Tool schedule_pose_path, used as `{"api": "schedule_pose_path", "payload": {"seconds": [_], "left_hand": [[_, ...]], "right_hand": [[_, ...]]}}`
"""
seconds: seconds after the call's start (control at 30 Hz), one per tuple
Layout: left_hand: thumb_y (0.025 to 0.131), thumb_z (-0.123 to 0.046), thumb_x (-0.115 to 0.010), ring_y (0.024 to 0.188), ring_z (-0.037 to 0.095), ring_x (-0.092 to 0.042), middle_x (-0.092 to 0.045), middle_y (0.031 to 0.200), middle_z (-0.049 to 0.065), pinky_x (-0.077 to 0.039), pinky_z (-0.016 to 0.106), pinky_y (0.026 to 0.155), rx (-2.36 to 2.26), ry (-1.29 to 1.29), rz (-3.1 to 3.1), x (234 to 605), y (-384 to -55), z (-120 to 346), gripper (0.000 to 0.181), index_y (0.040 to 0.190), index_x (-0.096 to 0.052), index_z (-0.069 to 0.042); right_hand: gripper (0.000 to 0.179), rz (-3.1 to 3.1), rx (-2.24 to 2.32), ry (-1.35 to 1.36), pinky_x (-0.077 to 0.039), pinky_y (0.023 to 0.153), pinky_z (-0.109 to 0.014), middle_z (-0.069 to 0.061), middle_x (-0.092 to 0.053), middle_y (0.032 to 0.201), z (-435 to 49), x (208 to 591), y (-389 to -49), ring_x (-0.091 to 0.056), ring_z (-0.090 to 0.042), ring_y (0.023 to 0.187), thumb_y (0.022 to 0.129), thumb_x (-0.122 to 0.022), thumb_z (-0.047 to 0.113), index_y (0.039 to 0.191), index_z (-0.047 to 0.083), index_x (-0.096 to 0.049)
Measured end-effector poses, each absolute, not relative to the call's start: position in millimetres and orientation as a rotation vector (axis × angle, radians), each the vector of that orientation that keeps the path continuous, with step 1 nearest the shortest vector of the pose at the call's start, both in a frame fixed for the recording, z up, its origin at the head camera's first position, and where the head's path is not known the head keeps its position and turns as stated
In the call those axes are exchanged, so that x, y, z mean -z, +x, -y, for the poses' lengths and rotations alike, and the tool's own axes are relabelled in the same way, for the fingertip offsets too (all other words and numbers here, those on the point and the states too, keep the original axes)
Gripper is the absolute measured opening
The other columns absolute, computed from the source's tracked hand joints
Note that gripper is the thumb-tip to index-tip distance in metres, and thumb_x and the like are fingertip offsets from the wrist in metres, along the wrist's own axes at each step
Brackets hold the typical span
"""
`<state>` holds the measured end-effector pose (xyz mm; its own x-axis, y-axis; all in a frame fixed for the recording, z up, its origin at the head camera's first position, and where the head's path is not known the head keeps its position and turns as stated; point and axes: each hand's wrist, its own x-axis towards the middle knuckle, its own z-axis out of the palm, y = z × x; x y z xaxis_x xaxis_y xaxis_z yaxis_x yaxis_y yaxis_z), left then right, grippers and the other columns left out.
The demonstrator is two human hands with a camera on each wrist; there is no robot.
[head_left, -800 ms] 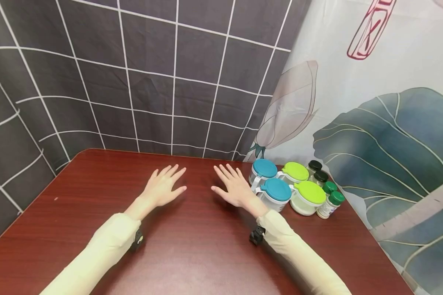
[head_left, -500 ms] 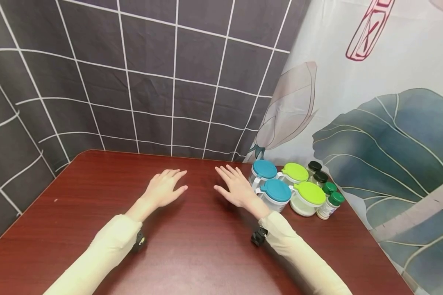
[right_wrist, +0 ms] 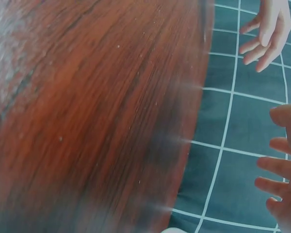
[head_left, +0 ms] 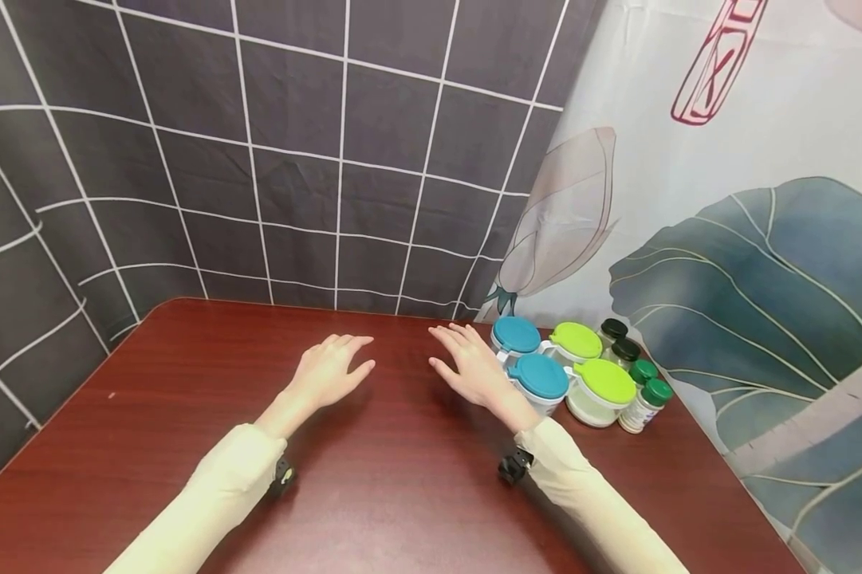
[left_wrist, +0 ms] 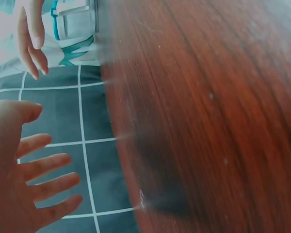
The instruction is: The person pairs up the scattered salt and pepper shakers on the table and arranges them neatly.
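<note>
Both hands hover over the reddish-brown wooden table (head_left: 387,478), apart from each other and holding nothing. My left hand (head_left: 326,371) is left of centre, its thumb held away from gently bent fingers. On the right, my right hand (head_left: 474,367) has its fingers extended and slightly spread, right beside the two blue-lidded jars (head_left: 541,376). In the left wrist view, the left hand's fingers (left_wrist: 48,187) are loosely spread above the tabletop. The right wrist view catches part of the right hand (right_wrist: 286,170), with the left hand (right_wrist: 269,34) beyond it.
Two jars with lime-green lids (head_left: 603,381) stand beside the blue ones. Past them are black-capped jars (head_left: 624,351) and green-capped shakers (head_left: 642,406) near the right table edge. A dark grid-patterned curtain (head_left: 294,183) hangs behind; a lotus-print cloth (head_left: 761,263) hangs at right.
The left hand's fingers have drawn together and bent downward; the right hand's have dipped slightly. Both hands have shifted a little to the right in view. The jars keep their places.
</note>
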<state>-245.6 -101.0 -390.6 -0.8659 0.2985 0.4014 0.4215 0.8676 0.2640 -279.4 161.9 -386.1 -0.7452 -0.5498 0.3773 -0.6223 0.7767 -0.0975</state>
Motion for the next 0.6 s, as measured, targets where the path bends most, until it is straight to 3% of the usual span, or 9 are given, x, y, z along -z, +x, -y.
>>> {"api": "schedule_pose_path", "payload": {"seconds": [0.6], "left_hand": [[0.090,-0.036,-0.060,0.111,0.030,-0.061,-0.067,0.121,0.010,-0.053,0.050,0.080,0.632,-0.486,2.670,393,-245,85,0.041,0.125,-0.061,-0.016]], "right_hand": [[0.045,2.506,-0.317,0.880,-0.042,0.103,-0.045,-0.007,-0.063,0.128,-176,384,-276,-0.054,-0.027,0.120,0.092,-0.062,0.030,0.133,0.014,-0.056]]}}
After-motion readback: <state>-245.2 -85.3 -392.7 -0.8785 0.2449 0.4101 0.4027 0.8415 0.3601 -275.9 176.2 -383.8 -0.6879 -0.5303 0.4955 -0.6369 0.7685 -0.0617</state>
